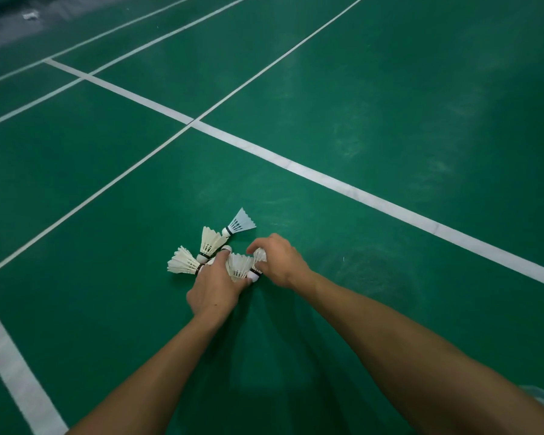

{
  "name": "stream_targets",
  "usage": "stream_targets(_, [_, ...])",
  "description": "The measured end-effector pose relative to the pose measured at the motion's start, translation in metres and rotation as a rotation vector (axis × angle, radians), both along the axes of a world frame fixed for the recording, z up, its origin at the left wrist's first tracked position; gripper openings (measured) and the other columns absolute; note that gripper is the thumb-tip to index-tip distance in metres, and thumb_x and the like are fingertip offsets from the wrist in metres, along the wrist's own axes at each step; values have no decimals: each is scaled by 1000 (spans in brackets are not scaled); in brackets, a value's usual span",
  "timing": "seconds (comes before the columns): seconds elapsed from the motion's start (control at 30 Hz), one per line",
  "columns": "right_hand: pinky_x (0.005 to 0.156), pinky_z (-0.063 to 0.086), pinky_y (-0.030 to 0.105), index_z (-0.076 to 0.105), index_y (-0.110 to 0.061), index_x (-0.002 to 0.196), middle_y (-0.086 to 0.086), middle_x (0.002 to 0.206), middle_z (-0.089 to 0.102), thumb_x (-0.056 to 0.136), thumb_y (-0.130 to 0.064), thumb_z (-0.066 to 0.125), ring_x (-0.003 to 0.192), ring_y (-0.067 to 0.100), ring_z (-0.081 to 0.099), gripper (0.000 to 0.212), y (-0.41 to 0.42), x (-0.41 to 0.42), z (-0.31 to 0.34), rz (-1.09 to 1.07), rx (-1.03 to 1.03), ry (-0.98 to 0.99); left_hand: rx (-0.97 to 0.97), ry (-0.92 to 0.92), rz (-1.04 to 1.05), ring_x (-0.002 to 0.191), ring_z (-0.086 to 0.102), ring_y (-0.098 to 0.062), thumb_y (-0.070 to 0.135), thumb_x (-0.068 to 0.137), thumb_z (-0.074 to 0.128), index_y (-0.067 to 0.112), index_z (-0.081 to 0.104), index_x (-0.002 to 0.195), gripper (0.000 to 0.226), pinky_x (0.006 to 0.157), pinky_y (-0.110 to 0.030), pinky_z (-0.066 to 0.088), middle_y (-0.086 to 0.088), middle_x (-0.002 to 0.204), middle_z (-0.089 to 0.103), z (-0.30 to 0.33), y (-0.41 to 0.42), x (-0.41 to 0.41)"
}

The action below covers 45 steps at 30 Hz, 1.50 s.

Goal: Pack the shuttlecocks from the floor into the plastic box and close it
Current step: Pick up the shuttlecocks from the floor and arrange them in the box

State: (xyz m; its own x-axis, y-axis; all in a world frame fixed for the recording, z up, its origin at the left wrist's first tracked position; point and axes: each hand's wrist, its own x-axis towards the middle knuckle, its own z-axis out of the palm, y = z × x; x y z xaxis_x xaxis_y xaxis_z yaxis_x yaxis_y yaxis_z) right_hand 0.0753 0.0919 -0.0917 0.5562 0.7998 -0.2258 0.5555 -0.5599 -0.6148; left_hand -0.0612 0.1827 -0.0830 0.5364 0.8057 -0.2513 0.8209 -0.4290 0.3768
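Gathering step in hand: left hand (pixel 215 285) grips one feathered shuttlecock (pixel 240 265), right hand (pixel 280 262) pinches another beside it, three more shuttlecocks (pixel 211 241) lie on the green court floor (pixel 390 136); next, transfer to the box, unseen.

Green court floor (pixel 390 105), white lines (pixel 374 196); cream-white shuttlecocks (pixel 211 240), black-banded white corks; one pale-blue shuttlecock (pixel 241 222).

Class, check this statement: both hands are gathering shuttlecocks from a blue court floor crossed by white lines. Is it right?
Not quite. The head view shows the floor is green, not blue. The rest holds: the left hand and right hand are gathering shuttlecocks, and white lines cross the court.
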Motion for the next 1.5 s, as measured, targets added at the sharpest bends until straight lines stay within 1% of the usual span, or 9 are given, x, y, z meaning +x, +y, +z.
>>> stream_targets(0.17, [105,47,41,59,-27,135,7,122,50,88,-7,74,119,31,56,53,-23,-4,-4,-113,91,81,196,27,-63,113,59,-29,48,86,73,39,43,144,67,71,-40,47,-4,113,63,-7,-19,-4])
stream_targets(0.43, [85,58,38,57,-30,136,7,106,67,84,-7,76,92,27,66,60,-114,-3,19,-191,142,130,241,-46,-80,96,65,-32,36,87,70,34,52,138,54,66,-35,43,-5,112,62,-7,-36,-11])
stream_targets(0.53, [79,59,35,61,-31,131,4,99,71,83,-9,78,85,20,69,55,-154,-3,40,-272,218,132,233,-160,-119,90,65,-32,33,88,74,27,67,122,35,65,-36,48,-1,104,64,2,-51,-20])
stream_targets(0.63, [73,56,25,65,-30,125,-8,89,70,82,-13,81,75,4,67,49,-196,-5,65,-377,301,98,232,-315,-205,82,65,-25,28,86,81,27,73,121,36,63,-37,54,6,94,64,20,-73,-29])
stream_targets(0.87, [76,65,38,66,-28,122,1,93,73,79,-11,84,76,14,73,50,-310,-24,127,-589,443,97,125,-609,-430,78,67,-12,31,81,88,29,75,127,48,68,-38,60,13,91,69,72,-154,-40])
stream_targets(0.93, [75,65,40,65,-28,123,3,94,73,80,-10,84,75,16,73,50,-351,-34,146,-656,447,101,43,-681,-474,79,66,-5,29,81,88,29,75,127,48,70,-37,60,14,91,69,87,-187,-40])
stream_targets(1.17, [73,65,46,65,-27,122,2,85,72,83,-9,83,72,20,74,46,-467,-71,173,-837,405,12,-132,-835,-603,76,67,-9,19,79,90,23,76,124,48,67,-38,60,10,87,72,117,-286,-28])
stream_targets(1.37, [71,64,38,63,-34,122,-10,83,72,85,-20,83,71,2,70,44,-470,-87,145,-830,245,-61,-157,-843,-646,75,67,-12,21,79,89,28,75,124,48,61,-37,59,11,88,72,128,-304,-33])
stream_targets(1.5, [73,64,39,62,-33,119,-13,85,73,83,-26,84,75,1,71,43,-450,-90,123,-801,197,-45,-148,-782,-666,76,66,-14,21,78,90,32,76,124,50,60,-35,56,13,90,72,130,-294,-42])
